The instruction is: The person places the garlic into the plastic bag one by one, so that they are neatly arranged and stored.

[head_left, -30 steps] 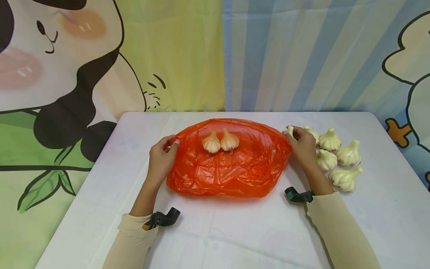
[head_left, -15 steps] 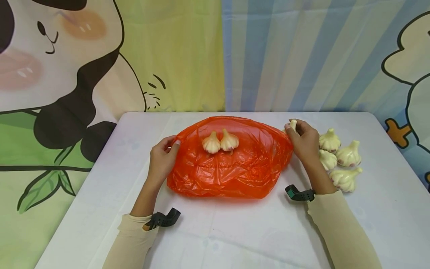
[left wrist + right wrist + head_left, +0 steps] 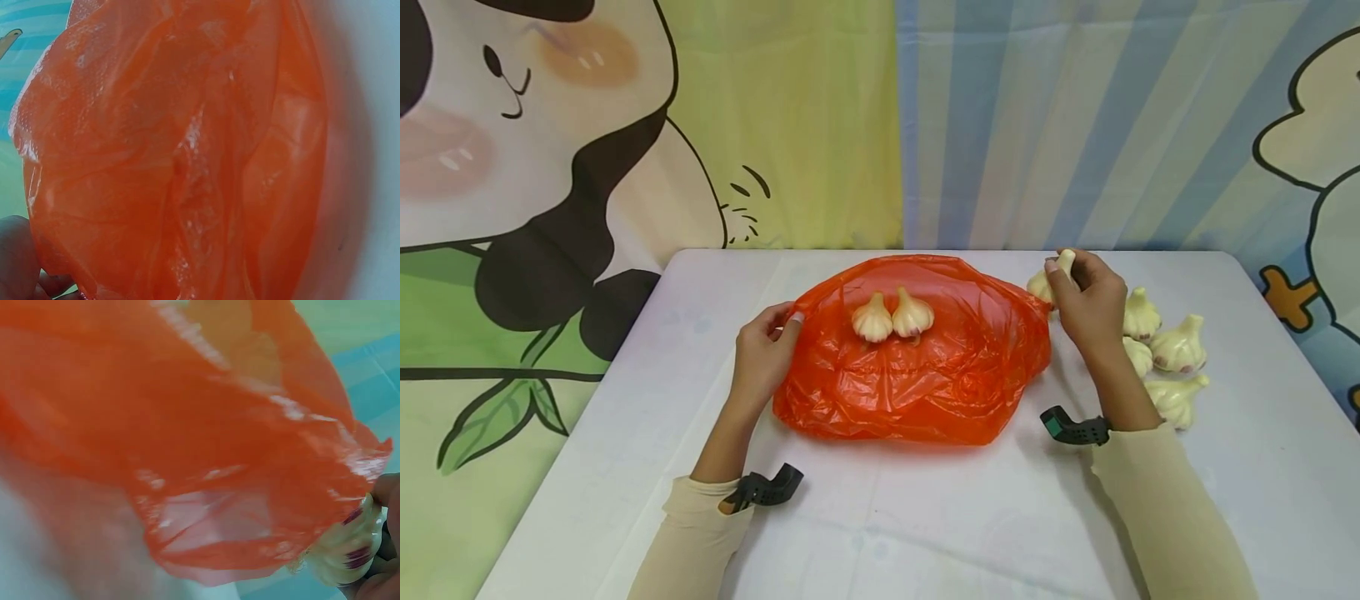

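An orange-red plastic bag (image 3: 910, 392) lies spread across the table, its upper edge raised. My left hand (image 3: 762, 354) pinches its left edge between thumb and fingers. Two garlic bulbs (image 3: 872, 317) sit side by side against the red plastic; whether they lie inside the bag I cannot tell. With my right hand (image 3: 1092, 304) I hold another garlic bulb (image 3: 1041, 287) by its stem at the bag's right corner. In the right wrist view that garlic bulb (image 3: 350, 553) shows purple streaks and hangs close beside the plastic.
Several pale garlic bulbs (image 3: 1178, 343) are grouped to the right, partly behind my right forearm. The white table (image 3: 880, 533) ends at a printed cloth backdrop (image 3: 790, 125). Black wrist cameras (image 3: 772, 485) sit on both forearms.
My right hand has moved up and right, and the garlic bulb it holds has come into fuller view. The bag's upper edge has risen slightly. My left hand has stayed in place.
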`<move>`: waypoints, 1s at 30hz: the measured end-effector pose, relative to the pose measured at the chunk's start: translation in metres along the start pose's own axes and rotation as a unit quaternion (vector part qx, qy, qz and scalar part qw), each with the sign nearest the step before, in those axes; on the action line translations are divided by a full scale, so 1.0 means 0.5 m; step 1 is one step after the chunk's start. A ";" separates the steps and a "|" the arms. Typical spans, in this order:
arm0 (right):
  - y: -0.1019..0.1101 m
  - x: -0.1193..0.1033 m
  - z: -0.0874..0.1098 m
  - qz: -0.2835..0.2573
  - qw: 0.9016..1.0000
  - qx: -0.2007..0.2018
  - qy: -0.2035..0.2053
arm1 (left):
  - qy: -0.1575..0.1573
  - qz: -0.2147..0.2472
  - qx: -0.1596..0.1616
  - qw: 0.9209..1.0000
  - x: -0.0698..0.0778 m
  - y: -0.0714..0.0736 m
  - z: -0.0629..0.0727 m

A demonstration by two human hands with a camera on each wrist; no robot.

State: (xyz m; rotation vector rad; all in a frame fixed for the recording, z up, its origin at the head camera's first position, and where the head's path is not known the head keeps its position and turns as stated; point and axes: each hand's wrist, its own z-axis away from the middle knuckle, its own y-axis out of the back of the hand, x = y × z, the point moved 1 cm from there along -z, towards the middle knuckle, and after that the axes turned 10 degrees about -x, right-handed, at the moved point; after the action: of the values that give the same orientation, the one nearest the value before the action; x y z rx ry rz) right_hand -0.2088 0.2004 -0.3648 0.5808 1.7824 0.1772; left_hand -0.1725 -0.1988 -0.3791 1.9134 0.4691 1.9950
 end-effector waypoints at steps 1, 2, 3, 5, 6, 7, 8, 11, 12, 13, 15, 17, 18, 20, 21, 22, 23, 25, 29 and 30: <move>0.002 -0.006 -0.001 -0.004 1.000 0.001 0.004 | 0.000 0.001 0.000 1.000 0.000 0.000 0.000; 0.003 -0.012 -0.001 -0.006 1.000 0.003 0.009 | 0.000 0.001 0.000 1.000 -0.001 0.000 0.000; 0.005 -0.018 -0.002 -0.008 1.000 0.005 0.013 | -0.001 0.001 0.000 1.000 -0.001 0.000 0.000; 0.008 -0.029 -0.002 -0.015 1.000 0.005 0.018 | -0.002 0.002 0.000 1.000 -0.001 0.000 0.001; 0.009 -0.034 -0.002 -0.015 1.000 0.005 0.022 | -0.003 0.002 0.000 1.000 -0.001 0.000 0.001; 0.010 -0.039 -0.002 -0.019 0.999 0.004 0.026 | -0.004 0.001 0.001 1.000 -0.001 0.000 0.001; 0.010 -0.043 -0.002 -0.027 0.999 0.003 0.032 | -0.005 0.001 0.001 1.000 -0.001 0.000 0.001; 0.010 -0.053 -0.003 -0.059 0.997 -0.004 0.057 | -0.006 0.001 0.000 1.000 -0.001 0.000 0.001; 0.010 -0.056 -0.003 -0.070 0.995 -0.006 0.066 | -0.005 0.001 0.000 1.000 -0.001 0.000 0.002; 0.009 -0.060 -0.003 -0.080 0.994 -0.009 0.076 | -0.005 0.001 0.000 1.000 -0.001 0.000 0.002; 0.009 -0.067 -0.004 -0.093 0.991 -0.013 0.091 | -0.004 0.002 0.000 1.000 -0.001 0.000 0.002; 0.009 -0.073 -0.005 -0.097 0.990 -0.014 0.099 | -0.002 0.003 0.000 1.000 -0.001 0.000 0.002; 0.009 -0.076 -0.005 -0.096 0.990 -0.015 0.100 | -0.002 0.003 0.000 1.000 -0.002 0.000 0.002; 0.011 -0.082 -0.005 -0.091 0.990 -0.014 0.104 | -0.002 0.002 0.000 1.000 -0.001 0.000 0.002; 0.012 -0.085 -0.005 -0.088 0.991 -0.014 0.104 | -0.002 0.002 0.001 1.000 -0.001 0.000 0.002; 0.013 -0.087 -0.005 -0.089 0.990 -0.014 0.106 | -0.002 0.002 0.001 1.000 -0.001 0.000 0.002; 0.015 -0.090 -0.005 -0.088 0.990 -0.015 0.107 | -0.002 0.001 0.002 1.000 0.000 -0.001 0.002; 0.017 -0.096 -0.005 -0.089 0.989 -0.012 0.114 | -0.003 0.000 0.003 1.000 0.000 -0.001 0.002; 0.020 -0.104 -0.010 -0.115 0.985 -0.004 0.129 | -0.007 0.000 0.004 1.000 0.000 0.000 0.002; 0.021 -0.105 -0.011 -0.123 0.984 -0.001 0.133 | -0.008 -0.001 0.004 1.000 0.000 0.000 0.002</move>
State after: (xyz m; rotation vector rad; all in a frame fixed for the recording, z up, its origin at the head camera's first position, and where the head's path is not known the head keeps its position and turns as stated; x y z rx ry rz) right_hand -0.2014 0.1859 -0.3134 0.3423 2.0949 0.0881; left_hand -0.1714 -0.1987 -0.3790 1.9324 0.4739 1.9777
